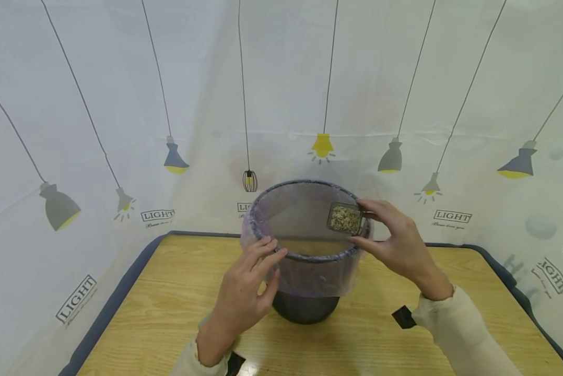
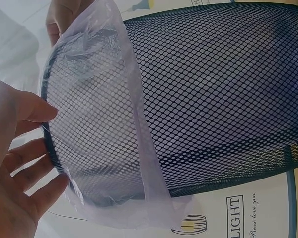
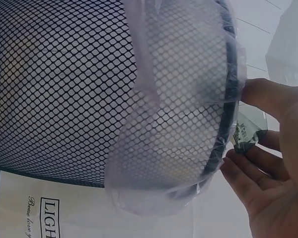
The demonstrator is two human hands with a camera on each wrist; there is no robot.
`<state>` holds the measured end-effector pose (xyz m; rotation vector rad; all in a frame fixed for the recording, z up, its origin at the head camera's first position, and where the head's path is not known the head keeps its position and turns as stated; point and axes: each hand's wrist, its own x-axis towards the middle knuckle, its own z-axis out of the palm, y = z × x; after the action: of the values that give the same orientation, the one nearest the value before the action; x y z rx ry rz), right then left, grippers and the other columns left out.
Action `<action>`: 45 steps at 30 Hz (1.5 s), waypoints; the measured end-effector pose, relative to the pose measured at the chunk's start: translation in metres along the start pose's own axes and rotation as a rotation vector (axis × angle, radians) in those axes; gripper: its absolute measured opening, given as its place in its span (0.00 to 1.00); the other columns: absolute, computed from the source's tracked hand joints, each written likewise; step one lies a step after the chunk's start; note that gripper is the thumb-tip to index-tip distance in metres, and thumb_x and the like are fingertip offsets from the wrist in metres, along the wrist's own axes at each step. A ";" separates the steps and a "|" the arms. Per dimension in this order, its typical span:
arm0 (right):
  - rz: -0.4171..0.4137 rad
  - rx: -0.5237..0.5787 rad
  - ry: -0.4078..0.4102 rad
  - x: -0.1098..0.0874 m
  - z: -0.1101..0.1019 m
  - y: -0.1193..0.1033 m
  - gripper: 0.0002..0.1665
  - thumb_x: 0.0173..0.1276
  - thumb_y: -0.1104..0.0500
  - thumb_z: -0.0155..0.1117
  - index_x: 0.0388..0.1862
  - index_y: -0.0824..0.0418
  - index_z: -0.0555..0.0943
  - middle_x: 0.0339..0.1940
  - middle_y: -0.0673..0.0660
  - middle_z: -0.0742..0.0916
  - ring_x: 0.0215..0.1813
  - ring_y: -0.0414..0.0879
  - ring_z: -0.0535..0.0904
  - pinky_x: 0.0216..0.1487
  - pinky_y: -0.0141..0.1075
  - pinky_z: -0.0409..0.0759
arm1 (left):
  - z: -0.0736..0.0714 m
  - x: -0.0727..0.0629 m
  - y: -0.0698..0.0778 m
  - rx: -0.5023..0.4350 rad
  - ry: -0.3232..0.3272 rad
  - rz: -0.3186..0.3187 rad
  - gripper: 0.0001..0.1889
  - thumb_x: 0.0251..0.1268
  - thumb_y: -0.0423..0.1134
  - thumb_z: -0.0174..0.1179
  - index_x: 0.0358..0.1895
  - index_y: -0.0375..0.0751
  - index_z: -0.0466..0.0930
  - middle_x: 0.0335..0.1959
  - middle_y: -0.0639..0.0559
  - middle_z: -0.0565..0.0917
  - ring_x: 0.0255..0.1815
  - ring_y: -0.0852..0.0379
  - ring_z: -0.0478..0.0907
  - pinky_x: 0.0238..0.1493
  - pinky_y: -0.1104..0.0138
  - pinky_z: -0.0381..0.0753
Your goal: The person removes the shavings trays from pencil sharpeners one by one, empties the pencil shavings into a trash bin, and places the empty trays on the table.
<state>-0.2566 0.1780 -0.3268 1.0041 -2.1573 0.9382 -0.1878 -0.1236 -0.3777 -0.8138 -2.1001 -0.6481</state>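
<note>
A black mesh wastebasket (image 1: 306, 311) stands upright on the table, lined with a thin, see-through purplish plastic bag (image 1: 319, 279) folded down over its rim. My right hand (image 1: 401, 243) pinches a small clear container (image 1: 344, 219) between thumb and fingers at the right side of the rim. Small, mottled tan and dark bits fill the container, which is tilted over the opening. In the right wrist view the container (image 3: 248, 131) is partly hidden by the fingers. On the left side, my left hand (image 1: 244, 287) touches the bag-covered rim with relaxed, spread fingers.
The wooden table (image 1: 159, 303) has a dark blue edge (image 1: 117, 297). Behind it hangs a white sheet (image 1: 281, 78) printed with lamps. Black pieces (image 1: 405, 317) sit beside the cream sleeves (image 1: 460, 324).
</note>
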 end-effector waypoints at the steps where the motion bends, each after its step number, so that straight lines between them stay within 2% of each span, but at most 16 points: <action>1: -0.002 -0.009 0.001 0.000 0.000 0.000 0.45 0.46 0.71 0.81 0.66 0.68 0.74 0.58 0.63 0.81 0.55 0.55 0.81 0.58 0.26 0.78 | 0.000 0.000 0.000 -0.001 -0.001 -0.001 0.20 0.59 0.31 0.64 0.56 0.38 0.82 0.58 0.41 0.80 0.65 0.46 0.74 0.63 0.55 0.77; 6: -0.012 -0.058 0.010 0.000 0.002 -0.001 0.46 0.45 0.70 0.82 0.66 0.68 0.74 0.59 0.64 0.81 0.55 0.57 0.81 0.59 0.22 0.74 | 0.001 -0.001 -0.001 -0.006 -0.009 -0.009 0.20 0.59 0.30 0.64 0.57 0.38 0.82 0.59 0.41 0.80 0.65 0.46 0.74 0.63 0.56 0.77; 9: -0.016 -0.086 0.011 0.000 0.003 -0.002 0.46 0.45 0.69 0.82 0.66 0.68 0.74 0.60 0.63 0.80 0.58 0.57 0.79 0.59 0.25 0.75 | 0.001 -0.001 -0.001 -0.005 -0.010 -0.007 0.21 0.58 0.30 0.64 0.57 0.38 0.81 0.59 0.41 0.80 0.65 0.46 0.74 0.62 0.56 0.78; 13: -0.035 -0.112 0.016 0.000 0.003 -0.002 0.46 0.45 0.69 0.82 0.66 0.68 0.74 0.61 0.63 0.80 0.60 0.58 0.78 0.50 0.25 0.79 | 0.002 -0.001 -0.001 -0.005 -0.008 -0.005 0.21 0.58 0.30 0.64 0.57 0.38 0.81 0.59 0.41 0.80 0.65 0.45 0.74 0.62 0.56 0.78; 15: -0.049 -0.120 0.022 0.000 0.004 -0.002 0.47 0.45 0.69 0.82 0.66 0.68 0.74 0.61 0.63 0.80 0.61 0.57 0.78 0.50 0.22 0.77 | 0.002 -0.001 -0.002 -0.007 -0.007 -0.007 0.20 0.58 0.30 0.64 0.57 0.38 0.81 0.58 0.41 0.80 0.65 0.45 0.74 0.62 0.56 0.78; 18: -0.078 -0.130 0.033 0.001 0.004 -0.003 0.47 0.44 0.70 0.82 0.67 0.67 0.73 0.61 0.62 0.80 0.61 0.57 0.78 0.49 0.22 0.77 | 0.002 -0.001 -0.001 -0.009 -0.003 -0.007 0.20 0.58 0.30 0.64 0.56 0.38 0.82 0.58 0.41 0.80 0.65 0.45 0.74 0.62 0.56 0.78; 21: -0.106 -0.128 0.033 0.001 0.004 -0.003 0.48 0.44 0.72 0.82 0.67 0.67 0.73 0.61 0.64 0.79 0.59 0.57 0.78 0.36 0.23 0.77 | 0.002 -0.001 -0.001 -0.009 -0.001 -0.010 0.20 0.58 0.30 0.64 0.56 0.38 0.82 0.58 0.41 0.80 0.65 0.46 0.74 0.62 0.56 0.77; 24: -0.134 -0.143 0.030 0.001 0.003 -0.005 0.49 0.44 0.72 0.81 0.68 0.68 0.72 0.62 0.65 0.78 0.59 0.57 0.78 0.31 0.26 0.76 | 0.002 -0.001 0.000 -0.009 -0.001 -0.013 0.20 0.59 0.31 0.63 0.57 0.39 0.82 0.58 0.41 0.80 0.65 0.46 0.74 0.63 0.56 0.77; 26: -0.151 -0.162 0.029 0.002 0.003 -0.007 0.48 0.44 0.72 0.81 0.67 0.69 0.72 0.62 0.66 0.78 0.60 0.58 0.77 0.35 0.27 0.77 | 0.002 -0.001 0.000 -0.009 -0.001 -0.015 0.20 0.59 0.31 0.63 0.57 0.39 0.82 0.59 0.42 0.80 0.66 0.46 0.74 0.63 0.56 0.77; 28: -0.165 -0.191 0.028 0.002 0.003 -0.009 0.48 0.44 0.72 0.81 0.67 0.70 0.72 0.62 0.66 0.78 0.62 0.58 0.76 0.47 0.25 0.77 | 0.002 -0.001 0.000 -0.008 0.005 -0.009 0.20 0.59 0.31 0.64 0.57 0.39 0.82 0.58 0.41 0.80 0.65 0.46 0.74 0.62 0.56 0.78; 32: -0.194 -0.230 0.023 0.003 0.004 -0.011 0.49 0.43 0.72 0.82 0.67 0.71 0.72 0.62 0.66 0.77 0.62 0.59 0.75 0.64 0.21 0.68 | 0.002 -0.001 0.000 -0.007 0.008 -0.007 0.20 0.59 0.30 0.64 0.56 0.38 0.82 0.58 0.41 0.80 0.65 0.46 0.75 0.62 0.55 0.78; 34: -0.210 -0.252 0.020 0.003 0.004 -0.012 0.50 0.42 0.73 0.82 0.67 0.72 0.71 0.62 0.67 0.77 0.62 0.59 0.74 0.64 0.26 0.69 | 0.002 -0.001 -0.001 -0.008 0.002 -0.013 0.20 0.59 0.30 0.64 0.56 0.38 0.82 0.58 0.41 0.80 0.65 0.46 0.74 0.62 0.56 0.77; 39: -0.248 -0.293 0.016 0.004 0.004 -0.015 0.50 0.41 0.73 0.82 0.66 0.74 0.72 0.61 0.68 0.77 0.62 0.59 0.75 0.55 0.43 0.77 | 0.002 -0.001 -0.001 -0.001 -0.001 -0.017 0.19 0.59 0.31 0.63 0.56 0.39 0.82 0.58 0.41 0.81 0.65 0.46 0.75 0.62 0.56 0.77; 45: -0.280 -0.306 0.021 0.005 0.004 -0.016 0.51 0.40 0.73 0.82 0.67 0.73 0.71 0.61 0.68 0.77 0.62 0.60 0.74 0.54 0.45 0.77 | 0.002 -0.001 0.000 0.000 0.016 -0.005 0.20 0.58 0.31 0.64 0.56 0.39 0.82 0.58 0.41 0.81 0.64 0.46 0.75 0.61 0.56 0.79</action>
<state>-0.2471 0.1656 -0.3198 1.0967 -1.9985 0.4685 -0.1888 -0.1224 -0.3797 -0.8008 -2.0884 -0.6555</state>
